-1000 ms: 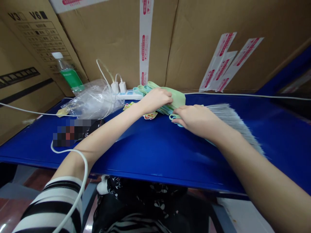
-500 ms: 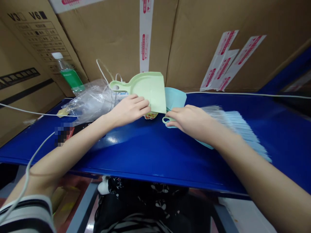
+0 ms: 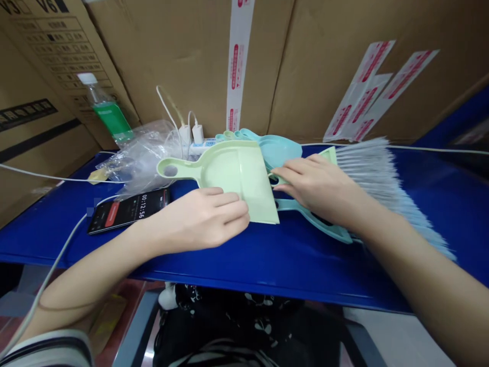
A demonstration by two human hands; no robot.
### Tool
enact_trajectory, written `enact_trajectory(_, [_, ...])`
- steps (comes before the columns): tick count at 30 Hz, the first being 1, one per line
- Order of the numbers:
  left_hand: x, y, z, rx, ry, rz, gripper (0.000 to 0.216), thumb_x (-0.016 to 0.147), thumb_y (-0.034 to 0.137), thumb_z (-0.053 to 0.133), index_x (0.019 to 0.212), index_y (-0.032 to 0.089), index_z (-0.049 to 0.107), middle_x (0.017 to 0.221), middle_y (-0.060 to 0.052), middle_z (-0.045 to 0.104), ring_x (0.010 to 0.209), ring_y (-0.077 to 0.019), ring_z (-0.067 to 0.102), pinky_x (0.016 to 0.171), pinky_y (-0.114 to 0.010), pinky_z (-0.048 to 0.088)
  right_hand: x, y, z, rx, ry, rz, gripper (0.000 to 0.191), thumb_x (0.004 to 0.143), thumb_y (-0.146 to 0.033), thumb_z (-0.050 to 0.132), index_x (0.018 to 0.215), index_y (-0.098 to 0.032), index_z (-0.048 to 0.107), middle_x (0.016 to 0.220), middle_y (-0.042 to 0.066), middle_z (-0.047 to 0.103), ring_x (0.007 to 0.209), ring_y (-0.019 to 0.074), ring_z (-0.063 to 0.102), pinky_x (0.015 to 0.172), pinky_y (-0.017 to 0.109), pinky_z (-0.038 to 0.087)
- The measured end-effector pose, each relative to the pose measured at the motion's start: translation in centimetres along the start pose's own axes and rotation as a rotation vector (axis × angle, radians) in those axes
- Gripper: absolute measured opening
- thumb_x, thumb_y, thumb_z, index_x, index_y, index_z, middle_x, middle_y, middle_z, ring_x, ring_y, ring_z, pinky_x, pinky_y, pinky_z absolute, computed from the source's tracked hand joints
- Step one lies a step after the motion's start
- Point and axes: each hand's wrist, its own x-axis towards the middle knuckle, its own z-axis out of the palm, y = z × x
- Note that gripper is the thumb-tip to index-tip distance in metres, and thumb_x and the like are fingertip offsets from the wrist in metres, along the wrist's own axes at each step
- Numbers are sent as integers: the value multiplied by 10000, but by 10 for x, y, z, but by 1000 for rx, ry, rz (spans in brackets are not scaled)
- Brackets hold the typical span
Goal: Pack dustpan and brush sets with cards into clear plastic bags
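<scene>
My left hand (image 3: 217, 216) is closed on the near edge of a light green dustpan (image 3: 225, 168), whose looped handle points left. My right hand (image 3: 317, 186) grips the handle of a green hand brush (image 3: 329, 154), with its grey bristles (image 3: 367, 163) fanning out to the right. Below that hand lies a blue hand brush (image 3: 340, 233), its pale blue bristles partly covered by my forearm. The green dustpan's straight edge is close to the brush handles. Behind it rests a blue dustpan (image 3: 280, 148) with several looped handles beside it.
A phone (image 3: 128, 211) showing a timer lies at the left, near a clear plastic bag (image 3: 148, 153) and a bottle (image 3: 110, 114). Chargers (image 3: 196, 134) with white cables stand in a power strip. Cardboard boxes (image 3: 183, 61) wall off the back of the blue table (image 3: 244, 265).
The green dustpan has come down and nearer with my left hand. My right hand has shifted right with the green brush, whose green head now shows. The phone is now uncovered by my left arm.
</scene>
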Motion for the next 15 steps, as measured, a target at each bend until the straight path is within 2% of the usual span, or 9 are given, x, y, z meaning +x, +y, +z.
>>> enact_trajectory(4, [-2, 3, 8, -44, -2, -15, 335, 975, 59, 371, 765, 159, 612, 680, 1, 573, 630, -128, 545, 572, -264, 410, -2, -2, 2, -25, 73, 41, 304, 985, -218, 398, 1045, -95, 670, 828, 114, 653, 755, 231, 588, 670, 337, 375])
enact_trajectory(9, [0, 14, 25, -145, 22, 12, 302, 953, 58, 412, 739, 159, 598, 668, 1, 569, 602, -129, 536, 547, -271, 403, 1, -15, 2, -14, 90, 14, 337, 997, -196, 347, 1072, -94, 658, 829, 112, 648, 751, 230, 580, 674, 342, 386])
enact_trajectory(12, [2, 20, 23, -217, 23, 31, 285, 947, 73, 442, 734, 162, 608, 654, 6, 562, 601, -134, 537, 550, -274, 404, 3, -21, 1, 1, 79, -60, 351, 1007, -186, 327, 1054, -83, 659, 811, 103, 638, 734, 217, 572, 654, 324, 386])
enact_trajectory(15, [2, 23, 18, -316, -29, 44, 260, 940, 92, 465, 751, 166, 626, 659, 8, 568, 583, -136, 524, 523, -282, 393, 3, -22, 2, 8, 53, -129, 338, 1000, -157, 341, 994, -84, 671, 798, 98, 633, 725, 211, 571, 642, 314, 378])
